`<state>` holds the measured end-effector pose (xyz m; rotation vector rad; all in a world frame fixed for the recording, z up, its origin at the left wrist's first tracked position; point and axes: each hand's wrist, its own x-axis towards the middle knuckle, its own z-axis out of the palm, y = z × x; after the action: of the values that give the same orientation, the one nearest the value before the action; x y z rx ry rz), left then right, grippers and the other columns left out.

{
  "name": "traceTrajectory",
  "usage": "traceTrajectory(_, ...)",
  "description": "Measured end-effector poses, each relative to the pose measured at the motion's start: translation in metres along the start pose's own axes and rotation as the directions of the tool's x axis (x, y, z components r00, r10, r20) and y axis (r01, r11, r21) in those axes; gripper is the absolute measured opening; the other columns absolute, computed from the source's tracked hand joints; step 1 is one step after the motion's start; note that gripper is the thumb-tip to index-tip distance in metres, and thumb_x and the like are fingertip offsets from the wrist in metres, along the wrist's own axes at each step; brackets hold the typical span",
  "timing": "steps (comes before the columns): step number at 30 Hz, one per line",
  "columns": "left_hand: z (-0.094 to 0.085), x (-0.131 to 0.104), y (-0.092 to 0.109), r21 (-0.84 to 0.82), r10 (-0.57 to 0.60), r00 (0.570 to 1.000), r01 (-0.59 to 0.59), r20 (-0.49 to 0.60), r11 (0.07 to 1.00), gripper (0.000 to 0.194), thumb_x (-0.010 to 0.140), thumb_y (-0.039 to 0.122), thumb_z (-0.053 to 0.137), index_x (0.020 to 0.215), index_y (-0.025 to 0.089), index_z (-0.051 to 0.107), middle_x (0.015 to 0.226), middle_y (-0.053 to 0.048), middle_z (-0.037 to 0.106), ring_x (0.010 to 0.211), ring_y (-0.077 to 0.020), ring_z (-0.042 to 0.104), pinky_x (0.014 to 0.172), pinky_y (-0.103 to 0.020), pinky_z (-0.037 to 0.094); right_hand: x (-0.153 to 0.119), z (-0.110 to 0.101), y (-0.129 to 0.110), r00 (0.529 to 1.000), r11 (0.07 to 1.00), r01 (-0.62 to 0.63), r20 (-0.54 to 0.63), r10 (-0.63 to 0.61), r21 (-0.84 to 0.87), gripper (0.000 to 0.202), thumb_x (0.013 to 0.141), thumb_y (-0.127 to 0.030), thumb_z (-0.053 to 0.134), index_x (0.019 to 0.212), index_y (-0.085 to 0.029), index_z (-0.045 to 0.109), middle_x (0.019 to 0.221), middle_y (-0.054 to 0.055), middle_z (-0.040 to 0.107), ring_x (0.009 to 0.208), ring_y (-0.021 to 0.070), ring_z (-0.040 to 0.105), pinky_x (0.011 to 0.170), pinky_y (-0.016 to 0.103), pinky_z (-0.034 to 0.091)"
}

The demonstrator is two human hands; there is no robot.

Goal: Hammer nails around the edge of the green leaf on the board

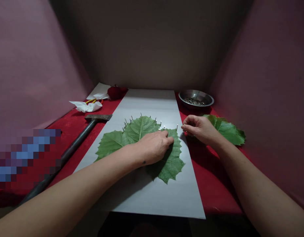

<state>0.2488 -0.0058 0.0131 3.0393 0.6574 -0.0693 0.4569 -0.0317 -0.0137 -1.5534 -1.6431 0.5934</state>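
"What is closest to me?"

"The board [166, 202], lying on red cloth [216, 184]. Left of the board is your hammer [76, 143], handle toward you, head at the board's edge."

"And the leaf?"

"The leaf [173, 168] is spread flat on the middle of the board. Your left hand [155, 146] rests on top of it, fingers bent down; whether they clamp anything, I cannot tell."

"My right hand?"

"Your right hand [197, 127] is just off the board's right edge, thumb and fingertip pinched together on a shiny bit [185, 124] too small to name. Near it, right of the board, lies a second leaf [227, 130], partly behind your hand."

"The nails?"

"The nails [177, 127] stand on the board along the leaf's far edge."

"Farther off?"

"Right of the board's far end sits a bowl [210, 100] with more nails inside. Left of the board, beyond the hammer, you have crumpled tissue [86, 107] and, past it, a red bundle [114, 93]."
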Motion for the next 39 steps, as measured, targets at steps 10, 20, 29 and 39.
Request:
traceTrajectory(10, -0.0018, -0.0003, 0.0001, -0.007, 0.004, 1.000, -0.004, 0.016, 1.000, 0.026, 0.087, 0.016, 0.033, 0.093, 0.018, 0.058, 0.084, -0.008, 0.054, 0.066, -0.0177, 0.050, 0.053, -0.030, 0.034, 0.0002, 0.0011, 0.0020, 0.999, 0.999, 0.028, 0.046, -0.027, -0.030, 0.015, 0.073, -0.032, 0.060, 0.071, -0.017, 0.060, 0.058, -0.001, 0.058, 0.053, 0.0115, 0.051, 0.053, 0.024, 0.039)
traceTrajectory(20, -0.0033, 0.0000, -0.0002, 0.000, -0.004, 0.999, 0.004, 0.053, 1.000, 0.037, 0.074, 0.003, 0.036, 0.100, 0.020, 0.057, 0.086, -0.008, 0.054, 0.070, -0.0189, 0.051, 0.055, -0.030, 0.035, 0.0013, -0.0003, 0.0008, 0.995, 0.999, -0.036, 0.089, 0.036, 0.000, 0.015, 0.071, -0.031, 0.061, 0.066, -0.017, 0.062, 0.054, -0.001, 0.057, 0.050, 0.0108, 0.050, 0.050, 0.024, 0.038)
traceTrajectory(29, -0.0021, 0.0007, -0.0017, 0.006, -0.006, 0.998, 0.006, 0.056, 1.000, 0.034, 0.078, 0.006, 0.035, 0.101, 0.021, 0.057, 0.086, -0.007, 0.053, 0.070, -0.0181, 0.050, 0.055, -0.029, 0.035, 0.0014, -0.0018, 0.0010, 0.990, 0.995, -0.093, 0.109, 0.088, 0.044, 0.015, 0.070, -0.031, 0.061, 0.067, -0.016, 0.062, 0.052, -0.001, 0.057, 0.049, 0.0108, 0.052, 0.050, 0.023, 0.039)
traceTrajectory(39, -0.0021, 0.0011, -0.0014, -0.001, -0.001, 0.998, 0.001, 0.063, 1.000, 0.037, 0.077, 0.005, 0.034, 0.103, 0.019, 0.057, 0.085, -0.007, 0.053, 0.070, -0.0186, 0.051, 0.056, -0.029, 0.035, -0.0001, 0.0023, 0.0005, 0.983, 0.998, -0.051, 0.177, 0.045, 0.030, 0.015, 0.071, -0.030, 0.061, 0.069, -0.015, 0.063, 0.058, -0.001, 0.058, 0.052, 0.0092, 0.047, 0.051, 0.023, 0.036)
